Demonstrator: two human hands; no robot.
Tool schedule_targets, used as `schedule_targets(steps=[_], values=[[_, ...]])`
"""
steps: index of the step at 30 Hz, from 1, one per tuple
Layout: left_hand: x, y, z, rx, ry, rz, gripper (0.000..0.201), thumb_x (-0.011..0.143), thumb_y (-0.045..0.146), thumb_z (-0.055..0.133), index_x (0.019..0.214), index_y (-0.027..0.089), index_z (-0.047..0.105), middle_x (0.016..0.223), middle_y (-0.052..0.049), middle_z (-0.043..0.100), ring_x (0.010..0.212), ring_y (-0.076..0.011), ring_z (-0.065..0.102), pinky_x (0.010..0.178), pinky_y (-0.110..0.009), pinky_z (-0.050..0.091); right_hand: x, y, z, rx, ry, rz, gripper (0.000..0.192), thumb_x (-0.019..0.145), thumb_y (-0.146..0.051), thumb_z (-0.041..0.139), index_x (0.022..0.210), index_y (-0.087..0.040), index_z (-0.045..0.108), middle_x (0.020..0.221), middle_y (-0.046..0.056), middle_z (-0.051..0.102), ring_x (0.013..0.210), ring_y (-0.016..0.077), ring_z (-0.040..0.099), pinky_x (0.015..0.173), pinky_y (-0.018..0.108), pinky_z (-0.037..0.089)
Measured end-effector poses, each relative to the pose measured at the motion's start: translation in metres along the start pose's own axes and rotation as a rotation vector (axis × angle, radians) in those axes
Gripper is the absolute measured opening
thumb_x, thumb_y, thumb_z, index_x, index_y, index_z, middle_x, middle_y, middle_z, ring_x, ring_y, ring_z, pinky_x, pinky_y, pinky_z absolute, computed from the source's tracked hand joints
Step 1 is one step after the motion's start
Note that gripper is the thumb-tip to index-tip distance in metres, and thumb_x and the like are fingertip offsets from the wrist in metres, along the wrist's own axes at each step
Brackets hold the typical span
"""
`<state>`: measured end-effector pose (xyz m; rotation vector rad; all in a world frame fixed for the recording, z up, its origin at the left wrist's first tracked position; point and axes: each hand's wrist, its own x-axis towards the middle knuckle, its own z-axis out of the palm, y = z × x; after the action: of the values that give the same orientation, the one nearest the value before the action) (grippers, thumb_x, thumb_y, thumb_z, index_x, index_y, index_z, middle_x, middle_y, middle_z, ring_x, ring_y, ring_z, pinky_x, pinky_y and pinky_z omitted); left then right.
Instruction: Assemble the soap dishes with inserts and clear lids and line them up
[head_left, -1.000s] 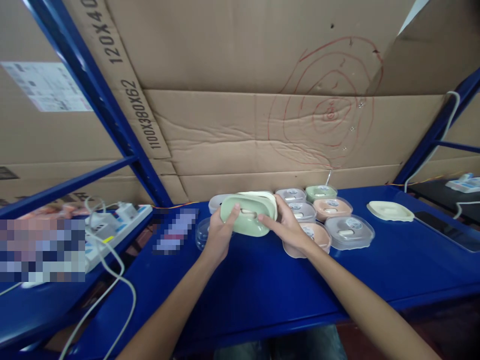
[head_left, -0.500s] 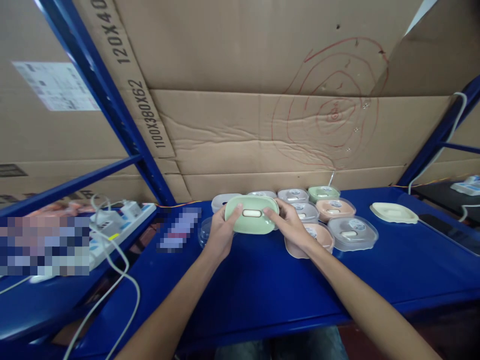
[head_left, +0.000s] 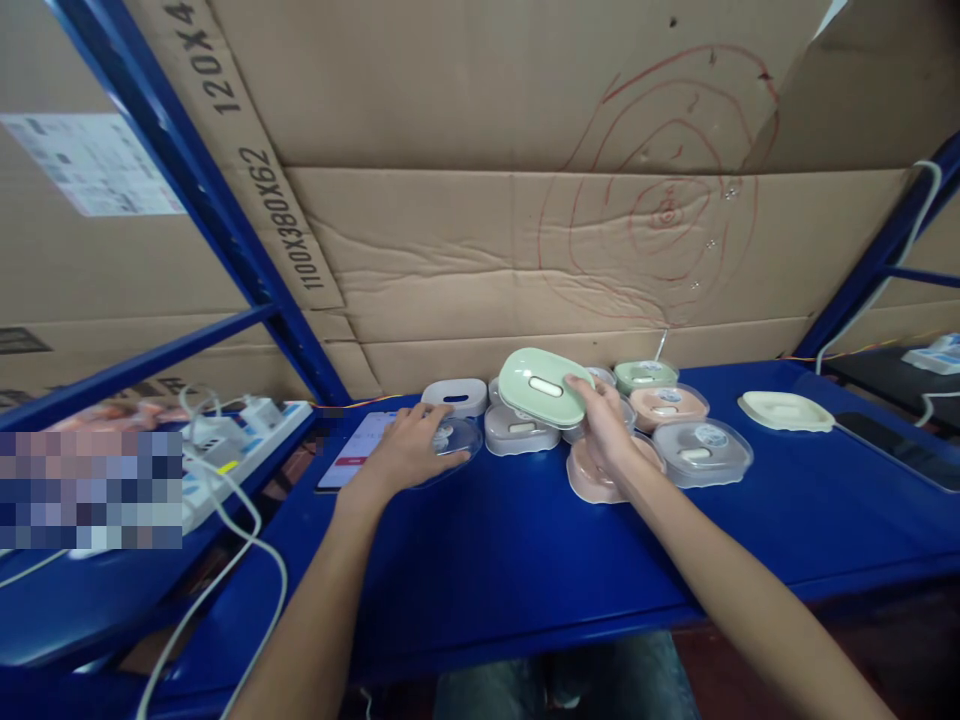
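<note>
My right hand (head_left: 609, 432) holds a pale green oval tray (head_left: 544, 386) with a slot in its middle, lifted and tilted above the blue shelf (head_left: 525, 560). My left hand (head_left: 409, 448) rests flat on a clear plastic lid (head_left: 454, 438) lying on the shelf beside a phone (head_left: 352, 462). Just behind the lifted tray stand a grey tray (head_left: 517, 432) and a white tray (head_left: 454, 396). A pink tray (head_left: 592, 478) sits under my right wrist.
Several lidded boxes stand to the right: green (head_left: 643, 375), pink (head_left: 667, 405), clear grey (head_left: 701, 450). A cream tray (head_left: 784, 410) lies further right. A power strip with chargers and white cables (head_left: 225, 440) sits on the left shelf. Cardboard sheets (head_left: 487, 200) form the back wall.
My left hand let go of the green tray and dropped onto the clear lid. My right hand alone lifted the green tray up and to the right.
</note>
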<state>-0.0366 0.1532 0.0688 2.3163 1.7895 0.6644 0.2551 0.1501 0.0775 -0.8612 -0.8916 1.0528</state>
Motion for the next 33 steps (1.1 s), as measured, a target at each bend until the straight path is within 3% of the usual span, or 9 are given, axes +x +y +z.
schedule_targets(steps=[7, 11, 15, 18, 20, 24, 28, 33], values=[[0.000, -0.010, 0.003, 0.103, -0.116, 0.003, 0.070, 0.079, 0.064, 0.083, 0.136, 0.024, 0.076, 0.113, -0.019, 0.080, 0.114, -0.0483, 0.067, 0.103, -0.055, 0.048, -0.001, -0.003, 0.001, 0.054, 0.021, 0.044, 0.039, 0.067, -0.047, 0.093, 0.092, -0.023, 0.075, 0.088, 0.001, 0.078, 0.080, 0.0202, 0.071, 0.071, 0.031, 0.058], [0.000, -0.004, -0.003, 0.161, -0.092, 0.000, 0.072, 0.083, 0.070, 0.078, 0.136, 0.021, 0.075, 0.116, -0.019, 0.079, 0.116, -0.0483, 0.067, 0.105, -0.056, 0.049, -0.001, -0.004, 0.001, 0.032, 0.009, 0.033, 0.039, 0.066, -0.048, 0.093, 0.089, -0.023, 0.075, 0.089, 0.001, 0.078, 0.083, 0.0211, 0.070, 0.071, 0.030, 0.058], [-0.001, 0.007, -0.017, 0.016, 0.136, 0.064, 0.069, 0.084, 0.068, 0.080, 0.134, 0.022, 0.072, 0.125, -0.015, 0.075, 0.124, -0.0424, 0.066, 0.113, -0.056, 0.050, -0.004, -0.004, 0.003, 0.030, -0.006, 0.045, 0.034, 0.068, -0.047, 0.091, 0.088, -0.025, 0.074, 0.087, 0.000, 0.078, 0.082, 0.0214, 0.071, 0.070, 0.030, 0.057], [-0.005, 0.025, -0.025, -0.153, 0.406, 0.138, 0.072, 0.085, 0.063, 0.084, 0.142, 0.024, 0.065, 0.134, -0.013, 0.069, 0.124, -0.0364, 0.068, 0.113, -0.054, 0.053, -0.005, -0.003, 0.005, 0.031, -0.021, 0.066, 0.034, 0.070, -0.048, 0.091, 0.088, -0.026, 0.073, 0.085, 0.000, 0.078, 0.082, 0.0227, 0.071, 0.070, 0.031, 0.057], [-0.010, 0.041, -0.025, -0.222, 0.506, 0.220, 0.078, 0.084, 0.059, 0.088, 0.149, 0.025, 0.061, 0.137, -0.012, 0.066, 0.124, -0.0348, 0.068, 0.112, -0.053, 0.055, -0.007, 0.000, 0.006, 0.022, -0.054, 0.085, 0.036, 0.071, -0.052, 0.091, 0.086, -0.026, 0.072, 0.083, 0.000, 0.076, 0.080, 0.0232, 0.071, 0.069, 0.032, 0.056], [-0.021, 0.069, -0.010, -0.247, 0.375, 0.415, 0.093, 0.077, 0.056, 0.097, 0.156, 0.028, 0.055, 0.144, -0.012, 0.059, 0.135, -0.0355, 0.063, 0.117, -0.054, 0.055, -0.010, 0.013, 0.005, -0.024, -0.192, 0.107, 0.042, 0.085, -0.065, 0.083, 0.088, -0.025, 0.074, 0.087, 0.001, 0.078, 0.085, 0.0228, 0.071, 0.075, 0.032, 0.055], [-0.028, 0.081, 0.007, -0.265, 0.225, 0.500, 0.098, 0.074, 0.049, 0.100, 0.157, 0.029, 0.051, 0.148, -0.014, 0.057, 0.138, -0.0370, 0.063, 0.120, -0.056, 0.054, -0.013, 0.025, 0.004, -0.096, -0.306, 0.065, 0.047, 0.096, -0.070, 0.072, 0.092, -0.024, 0.078, 0.098, 0.003, 0.081, 0.095, 0.0240, 0.072, 0.090, 0.034, 0.055], [-0.030, 0.085, 0.013, -0.272, 0.244, 0.478, 0.096, 0.074, 0.044, 0.098, 0.156, 0.029, 0.050, 0.147, -0.015, 0.060, 0.137, -0.0395, 0.065, 0.117, -0.060, 0.057, -0.014, 0.026, 0.003, -0.077, -0.312, 0.063, 0.051, 0.100, -0.073, 0.066, 0.092, -0.024, 0.077, 0.095, 0.002, 0.080, 0.093, 0.0240, 0.071, 0.090, 0.035, 0.054]])
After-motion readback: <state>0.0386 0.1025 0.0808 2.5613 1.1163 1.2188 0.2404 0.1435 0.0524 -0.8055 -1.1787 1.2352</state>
